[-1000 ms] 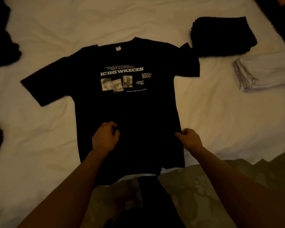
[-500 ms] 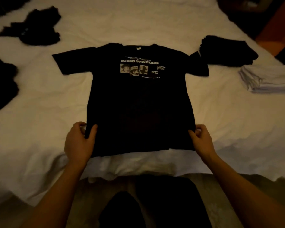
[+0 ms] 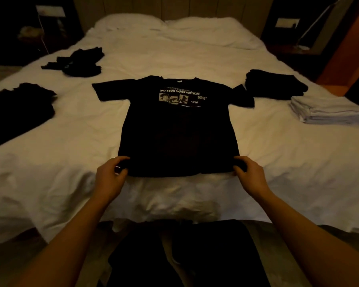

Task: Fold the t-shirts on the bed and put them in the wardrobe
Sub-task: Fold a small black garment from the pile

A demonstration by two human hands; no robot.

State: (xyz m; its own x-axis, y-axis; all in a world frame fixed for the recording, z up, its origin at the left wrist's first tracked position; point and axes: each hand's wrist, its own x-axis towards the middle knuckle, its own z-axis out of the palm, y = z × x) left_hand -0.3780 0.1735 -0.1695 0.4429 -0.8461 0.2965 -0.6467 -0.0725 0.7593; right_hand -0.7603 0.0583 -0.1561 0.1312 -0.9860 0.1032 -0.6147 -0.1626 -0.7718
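Our left hand [image 3: 110, 179] pinches the lower left corner of a black t-shirt [image 3: 178, 137], thumb on top and fingers curled beneath the hem. Our right hand [image 3: 250, 175] does the same at the lower right corner, its fingers curled around the fabric edge. Both forearms reach forward from the bottom of the view.

The t-shirt lies flat and face up on a white bed [image 3: 174, 54], near the bed's foot, with its hem toward us and its collar away from us. Its left sleeve spreads out flat; its right sleeve is partly folded over on itself. A white printed design with blocky lettering and three small pictures [image 3: 179, 97] crosses the chest.

To the right of the shirt, near its sleeve, sits a stack of folded dark clothes [image 3: 276, 83], and just beside that stack, closer to us, a stack of folded white clothes [image 3: 327, 109]. To the left lie two loose heaps of dark clothes, one at the bed's left edge [image 3: 19, 108] and one farther up the bed [image 3: 77, 62].

Two white pillows [image 3: 133, 22] rest at the head of the bed. The room is dim, and the corners beyond the bed are too dark to make out.
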